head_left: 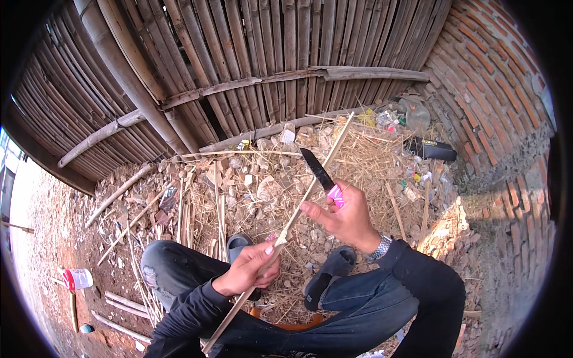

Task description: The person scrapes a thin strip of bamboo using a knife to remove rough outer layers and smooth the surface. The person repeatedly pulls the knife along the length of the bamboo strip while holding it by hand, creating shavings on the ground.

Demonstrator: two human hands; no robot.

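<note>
My left hand (253,267) is closed around a long pale bamboo strip (338,145), which slants from my lap up toward the fence. Just beyond those fingers the strip has a rough, splintered spot. My right hand (349,219) grips a knife (317,169) with a black blade and a bright pink handle. The blade points up and left, close alongside the strip, and I cannot tell whether they touch. The right thumb reaches to the strip's edge.
Ahead stands a bamboo slat fence (286,48), with a brick wall (501,101) on the right. Rubble and straw (370,155) cover the ground. A black case (431,149) lies by the wall. At left are a red-and-white tub (80,278) and cut bamboo pieces (126,304).
</note>
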